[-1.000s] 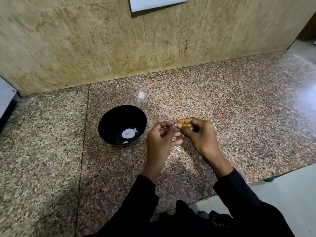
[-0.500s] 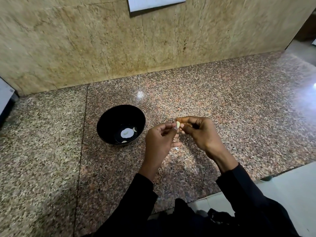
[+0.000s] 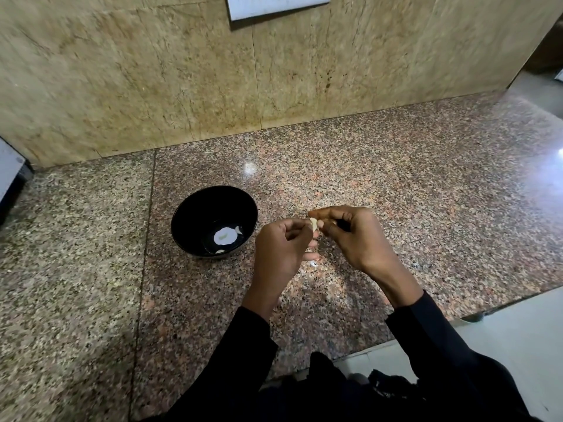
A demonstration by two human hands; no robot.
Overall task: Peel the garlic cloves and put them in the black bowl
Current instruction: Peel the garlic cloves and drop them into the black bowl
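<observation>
Garlic clove (image 3: 313,223) is pinched right between both hands, held up over the surface just to the right of the black bowl (image 3: 195,208). Left hand (image 3: 281,248) has its fingertips curled onto the near side of the clove, right hand (image 3: 355,236) grips it from the other side, so the two hands are basically together on it. Looks like mid-peel to me, though the clove's tiny in this view and I can't honestly tell how much skin is left on it. Next move would be getting the last skin off, then a short reach left to drop it in the bowl, which already has a few pale bits at the bottom. A small white scrap (image 3: 313,264) lies on the speckled granite surface (image 3: 426,193) under the hands. Beige stone wall (image 3: 122,80) behind, with a white switch plate (image 3: 274,6) up top.
</observation>
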